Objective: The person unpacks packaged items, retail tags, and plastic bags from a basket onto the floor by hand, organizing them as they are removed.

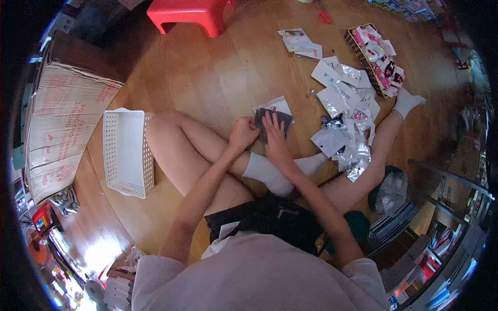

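Note:
On the floor in front of me lies a dark grey flat piece, perhaps cloth (284, 118), over a white packet (280, 103); its exact kind cannot be made out. My left hand (243, 133) is closed at its left edge, thumb and fingers pinched together on it. Flat across its middle rests my right hand (275, 136), fingers stretched out and apart. To the right of both hands spreads a pile of white cards and clear plastic packets (332, 98), some with small dark or pink contents.
A white perforated plastic basket (125, 150) stands by my left knee, with a large cardboard box (67, 119) beyond it. A dark-rimmed basket (363, 57) full of pink, white and black items sits at upper right. A red stool (189, 13) is at the top.

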Available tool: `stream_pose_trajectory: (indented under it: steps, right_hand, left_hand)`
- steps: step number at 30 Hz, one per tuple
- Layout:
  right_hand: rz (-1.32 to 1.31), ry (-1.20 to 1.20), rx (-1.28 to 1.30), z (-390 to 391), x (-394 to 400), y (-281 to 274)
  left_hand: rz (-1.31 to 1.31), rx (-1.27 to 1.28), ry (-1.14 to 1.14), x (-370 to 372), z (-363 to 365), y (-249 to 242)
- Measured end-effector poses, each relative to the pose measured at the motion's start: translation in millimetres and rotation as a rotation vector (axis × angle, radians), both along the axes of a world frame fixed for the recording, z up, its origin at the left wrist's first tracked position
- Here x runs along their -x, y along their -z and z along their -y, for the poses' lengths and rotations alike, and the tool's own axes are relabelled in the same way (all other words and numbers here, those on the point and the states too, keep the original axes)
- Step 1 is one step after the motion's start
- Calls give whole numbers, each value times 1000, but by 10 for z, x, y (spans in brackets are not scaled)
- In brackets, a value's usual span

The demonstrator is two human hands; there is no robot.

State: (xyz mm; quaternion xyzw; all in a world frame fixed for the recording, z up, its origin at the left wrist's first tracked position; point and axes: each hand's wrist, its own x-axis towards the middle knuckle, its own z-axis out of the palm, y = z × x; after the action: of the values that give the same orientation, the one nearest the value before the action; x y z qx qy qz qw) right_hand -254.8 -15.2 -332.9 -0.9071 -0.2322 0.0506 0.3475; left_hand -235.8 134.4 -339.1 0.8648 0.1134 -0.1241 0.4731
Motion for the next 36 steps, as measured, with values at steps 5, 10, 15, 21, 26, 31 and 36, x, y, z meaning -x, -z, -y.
stream_pose_trajectory:
  steps: [5,10,15,21,26,31,36]
  right_hand:
    - [46,103,-40,108,-434,-28]
    - [96,195,53,-21,-527,1]
    - [-4,-7,63,67,-38,-24]
    - [74,27,136,-26,-476,36]
    - [161,123,62,-86,-452,-157]
    - [141,84,357,-80,54,123]
    - [161,136,193,-81,-228,185]
  left_hand:
    - [23,77,53,-39,17,34]
    - [-115,139,31,-73,7,2]
    - [39,-56,11,-29,23,47]
    - [-141,218,-8,-90,0,-71]
    - [-43,190,69,-81,-161,254]
    - [182,38,166,-184,-184,198]
    - [70,51,274,-175,-166,234]
